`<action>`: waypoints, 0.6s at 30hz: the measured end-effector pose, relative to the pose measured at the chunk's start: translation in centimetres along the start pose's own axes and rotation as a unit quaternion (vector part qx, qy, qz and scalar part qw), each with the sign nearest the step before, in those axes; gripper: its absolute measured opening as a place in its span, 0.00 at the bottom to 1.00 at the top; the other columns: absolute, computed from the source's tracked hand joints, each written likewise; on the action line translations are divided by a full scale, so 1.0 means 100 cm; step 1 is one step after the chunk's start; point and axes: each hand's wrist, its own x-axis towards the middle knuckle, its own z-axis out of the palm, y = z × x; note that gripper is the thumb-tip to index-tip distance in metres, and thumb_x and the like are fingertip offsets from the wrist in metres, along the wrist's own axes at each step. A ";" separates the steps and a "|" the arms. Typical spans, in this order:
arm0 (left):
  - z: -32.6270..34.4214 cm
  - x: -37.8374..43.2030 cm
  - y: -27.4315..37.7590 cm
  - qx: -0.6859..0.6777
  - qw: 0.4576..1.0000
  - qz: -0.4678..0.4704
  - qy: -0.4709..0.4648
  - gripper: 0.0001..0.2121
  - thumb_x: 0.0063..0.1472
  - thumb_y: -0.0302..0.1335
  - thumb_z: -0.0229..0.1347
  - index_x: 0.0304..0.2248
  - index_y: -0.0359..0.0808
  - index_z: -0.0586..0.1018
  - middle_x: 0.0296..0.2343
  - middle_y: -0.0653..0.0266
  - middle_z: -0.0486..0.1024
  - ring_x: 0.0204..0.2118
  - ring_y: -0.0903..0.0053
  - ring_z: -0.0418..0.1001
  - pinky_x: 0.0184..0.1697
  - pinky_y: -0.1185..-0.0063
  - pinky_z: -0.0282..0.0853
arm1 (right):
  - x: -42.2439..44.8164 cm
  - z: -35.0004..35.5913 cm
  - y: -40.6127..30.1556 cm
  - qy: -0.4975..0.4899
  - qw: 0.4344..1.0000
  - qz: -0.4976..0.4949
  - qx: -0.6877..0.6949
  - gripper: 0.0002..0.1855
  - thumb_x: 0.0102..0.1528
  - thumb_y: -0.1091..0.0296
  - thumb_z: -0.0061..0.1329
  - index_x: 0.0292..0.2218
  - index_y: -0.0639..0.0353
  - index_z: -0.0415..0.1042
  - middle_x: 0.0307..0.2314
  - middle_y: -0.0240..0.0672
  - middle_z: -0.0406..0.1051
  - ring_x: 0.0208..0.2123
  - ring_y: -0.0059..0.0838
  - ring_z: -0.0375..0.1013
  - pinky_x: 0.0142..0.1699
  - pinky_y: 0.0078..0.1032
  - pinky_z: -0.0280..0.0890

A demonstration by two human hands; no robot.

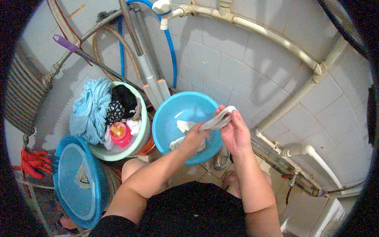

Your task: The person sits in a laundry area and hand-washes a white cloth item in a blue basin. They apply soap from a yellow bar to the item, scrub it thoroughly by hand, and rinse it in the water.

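A small greyish-white cloth item (218, 121), sock-like in shape, is stretched between both hands over the right side of a round blue plastic basin (165, 111). My left hand (195, 137), slightly blurred, grips its lower left end. The fingers and thumb of my right hand (235, 130) hold the other end, where an opening edge faces up. Inside the basin lie a white cloth piece (185, 126) and another pale cloth (177, 143), partly hidden by my left forearm.
Left of the basin, a pale green tub (144, 118) holds a light blue towel (91, 109), dark clothes and a pink jar (121, 134). A second blue basin (102, 177) contains a pale cloth. Red gloves (35, 163) hang at far left. Poles and white pipes (275, 38) line the tiled wall.
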 end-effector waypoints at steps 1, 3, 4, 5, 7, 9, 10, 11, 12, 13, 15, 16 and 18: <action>-0.006 0.005 -0.004 -0.064 0.997 0.006 0.040 0.18 0.54 0.26 0.48 0.46 0.35 0.65 0.37 0.62 0.68 0.40 0.74 0.65 0.44 0.76 0.60 | 0.002 -0.002 -0.001 0.022 1.000 -0.001 -0.002 0.15 0.55 0.64 0.40 0.40 0.64 0.61 0.38 0.40 0.66 0.41 0.30 0.65 0.50 0.28 0.57; -0.018 0.007 -0.001 -0.196 0.977 0.043 0.064 0.15 0.55 0.22 0.46 0.44 0.35 0.68 0.33 0.64 0.70 0.36 0.76 0.67 0.42 0.77 0.62 | 0.006 -0.014 0.001 0.060 0.997 0.030 -0.049 0.14 0.55 0.64 0.41 0.40 0.63 0.62 0.38 0.39 0.66 0.41 0.28 0.65 0.49 0.26 0.57; -0.022 0.004 0.011 -0.264 0.961 0.074 0.046 0.14 0.55 0.21 0.45 0.43 0.35 0.68 0.33 0.63 0.70 0.35 0.76 0.67 0.42 0.77 0.62 | 0.008 -0.028 0.004 0.077 0.991 0.059 -0.094 0.14 0.54 0.65 0.41 0.40 0.62 0.62 0.38 0.38 0.66 0.41 0.27 0.65 0.48 0.24 0.57; -0.026 -0.001 0.022 -0.329 0.938 0.104 0.028 0.14 0.55 0.20 0.44 0.42 0.36 0.68 0.33 0.63 0.70 0.35 0.76 0.67 0.42 0.77 0.62 | 0.008 -0.041 0.009 0.094 0.982 0.088 -0.138 0.13 0.54 0.65 0.41 0.40 0.62 0.62 0.38 0.38 0.66 0.41 0.26 0.64 0.48 0.22 0.57; -0.034 -0.004 0.034 -0.368 0.923 0.107 0.015 0.11 0.55 0.23 0.44 0.40 0.35 0.67 0.41 0.57 0.67 0.44 0.67 0.66 0.45 0.69 0.63 | 0.004 -0.044 0.019 0.156 0.949 0.140 -0.238 0.19 0.53 0.62 0.43 0.44 0.60 0.60 0.41 0.36 0.64 0.45 0.25 0.60 0.49 0.21 0.53; -0.040 -0.001 0.033 -0.413 0.904 0.113 0.011 0.11 0.55 0.23 0.44 0.39 0.35 0.67 0.41 0.57 0.67 0.44 0.66 0.66 0.46 0.69 0.63 | 0.001 -0.038 0.029 0.190 0.930 0.155 -0.273 0.22 0.52 0.61 0.44 0.47 0.60 0.59 0.43 0.37 0.61 0.47 0.25 0.58 0.51 0.21 0.51; -0.041 -0.004 0.036 -0.393 0.914 0.100 0.006 0.11 0.54 0.23 0.44 0.39 0.34 0.67 0.40 0.57 0.68 0.43 0.66 0.66 0.46 0.69 0.63 | 0.001 -0.037 0.032 0.171 0.926 0.144 -0.304 0.27 0.52 0.58 0.44 0.50 0.59 0.55 0.47 0.37 0.58 0.51 0.28 0.54 0.55 0.26 0.46; -0.043 -0.007 0.039 -0.372 0.924 0.086 0.001 0.11 0.54 0.22 0.43 0.39 0.34 0.67 0.40 0.57 0.68 0.43 0.67 0.66 0.46 0.70 0.63 | 0.002 -0.036 0.035 0.153 0.930 0.108 -0.315 0.27 0.53 0.57 0.43 0.51 0.58 0.54 0.48 0.37 0.57 0.52 0.29 0.53 0.56 0.27 0.45; -0.043 -0.011 0.041 -0.350 0.934 0.071 -0.003 0.11 0.54 0.22 0.43 0.38 0.34 0.68 0.39 0.57 0.69 0.43 0.67 0.67 0.46 0.70 0.62 | 0.003 -0.036 0.041 0.137 0.933 0.073 -0.324 0.28 0.53 0.56 0.43 0.51 0.58 0.53 0.49 0.36 0.56 0.53 0.29 0.52 0.56 0.28 0.44; -0.044 -0.013 0.042 -0.331 0.941 0.069 -0.025 0.11 0.54 0.22 0.43 0.38 0.33 0.68 0.38 0.58 0.69 0.42 0.67 0.67 0.46 0.71 0.62 | 0.003 -0.034 0.045 0.120 0.935 0.037 -0.332 0.28 0.54 0.55 0.42 0.52 0.57 0.53 0.50 0.36 0.55 0.54 0.30 0.51 0.57 0.29 0.43; -0.040 -0.017 0.040 -0.291 0.953 0.059 -0.067 0.11 0.54 0.23 0.42 0.38 0.33 0.68 0.37 0.58 0.69 0.42 0.68 0.67 0.46 0.72 0.63 | 0.006 -0.026 0.050 0.059 0.958 0.037 -0.278 0.27 0.54 0.49 0.39 0.50 0.55 0.56 0.48 0.34 0.58 0.51 0.30 0.54 0.55 0.30 0.47; -0.038 -0.020 0.040 -0.285 0.954 0.061 -0.072 0.12 0.55 0.23 0.42 0.39 0.34 0.69 0.37 0.59 0.69 0.41 0.68 0.67 0.45 0.73 0.63 | 0.006 -0.022 0.054 0.030 0.967 0.039 -0.248 0.28 0.54 0.46 0.37 0.50 0.54 0.58 0.46 0.32 0.60 0.50 0.30 0.55 0.53 0.31 0.49; -0.033 -0.023 0.042 -0.274 0.956 0.066 -0.084 0.13 0.55 0.24 0.41 0.40 0.36 0.69 0.38 0.60 0.68 0.41 0.69 0.68 0.45 0.74 0.63 | 0.004 -0.010 0.058 0.033 0.980 0.138 -0.139 0.31 0.54 0.42 0.32 0.52 0.53 0.53 0.48 0.36 0.58 0.51 0.33 0.56 0.55 0.33 0.49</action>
